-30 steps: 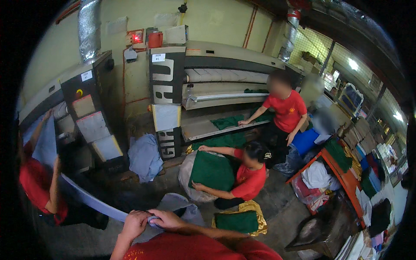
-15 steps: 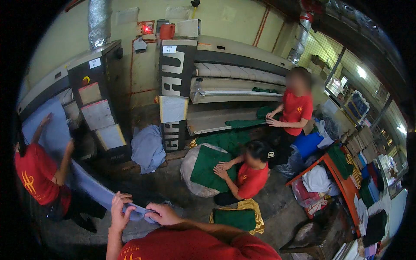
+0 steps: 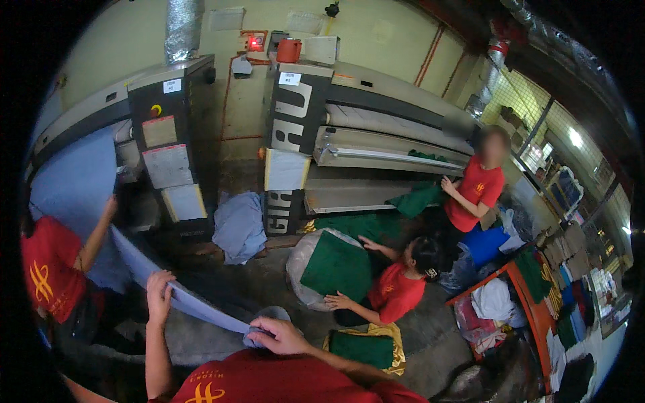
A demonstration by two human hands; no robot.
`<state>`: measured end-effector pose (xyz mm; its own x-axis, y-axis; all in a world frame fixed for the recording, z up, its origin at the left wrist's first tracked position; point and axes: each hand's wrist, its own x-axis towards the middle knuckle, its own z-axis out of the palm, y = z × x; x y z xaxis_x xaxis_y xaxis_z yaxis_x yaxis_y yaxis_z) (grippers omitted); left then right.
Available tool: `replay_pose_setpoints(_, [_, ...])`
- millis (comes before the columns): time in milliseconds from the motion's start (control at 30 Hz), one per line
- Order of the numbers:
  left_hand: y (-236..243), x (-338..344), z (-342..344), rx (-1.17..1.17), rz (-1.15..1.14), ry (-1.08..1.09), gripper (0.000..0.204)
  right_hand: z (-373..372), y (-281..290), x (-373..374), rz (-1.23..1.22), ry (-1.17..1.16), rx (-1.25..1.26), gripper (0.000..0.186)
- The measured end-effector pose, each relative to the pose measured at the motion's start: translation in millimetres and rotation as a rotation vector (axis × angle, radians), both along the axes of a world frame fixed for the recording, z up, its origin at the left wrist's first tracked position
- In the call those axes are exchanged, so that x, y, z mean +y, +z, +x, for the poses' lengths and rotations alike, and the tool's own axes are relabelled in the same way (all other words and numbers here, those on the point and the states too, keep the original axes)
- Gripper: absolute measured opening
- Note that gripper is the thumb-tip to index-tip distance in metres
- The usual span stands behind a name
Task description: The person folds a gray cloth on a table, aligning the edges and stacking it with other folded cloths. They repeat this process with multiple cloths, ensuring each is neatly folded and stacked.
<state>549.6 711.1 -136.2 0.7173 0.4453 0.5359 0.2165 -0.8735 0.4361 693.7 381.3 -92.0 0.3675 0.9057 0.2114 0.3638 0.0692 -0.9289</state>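
- runs slantwise from far left to low middle as a pale blue cloth [image 3: 131,258] — matte, plain, thin-looking
- spreads broad and smooth at the upper left, up against the left machine [image 3: 195,114] with its flat, dark end panel
- narrows to a long, nearly straight, edge-on band toward the camera
- bunches into a small, crumpled, darker lump at the near end
- pinches that near end with the right hand [image 3: 279,336], thumb and fingers closed on the gathered fabric
- reaches along the band with the left hand [image 3: 160,295], fingers bent and close together at the upper edge — cannot tell whether gripping or only resting there
- meets a co-worker's hand [image 3: 109,207] at the side edge of the broad part
- lies rumpled on the floor between two machines as a grey-blue heap [image 3: 240,228], soft and full of loose creases
- rests flat and roughly square as a folded green cloth [image 3: 336,263] on a rounded, pale, wrinkled bundle [image 3: 297,262]
- sits lower down as a green rectangle [image 3: 363,348], dull against the shiny, rippled gold cloth [image 3: 398,346] beneath
- rises at the top as a foil duct [image 3: 185,30], silvery and crinkled
- slants at right as an orange table [image 3: 537,302], hard-edged, with folded textiles and bagged fabric around
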Motion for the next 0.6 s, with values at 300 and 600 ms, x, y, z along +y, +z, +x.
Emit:
replay_pose_setpoints(300, [-13, 21, 13, -0.06, 0.049, 0.016, 0.031, 8, 8, -25, 0.094, -0.189, 0.075, 0.016])
replay_pose_setpoints(600, [1, 70, 1, -0.2, 0.09, 0.233, 0.028, 35, 48, -56, 0.26, -0.393, 0.547, 0.016])
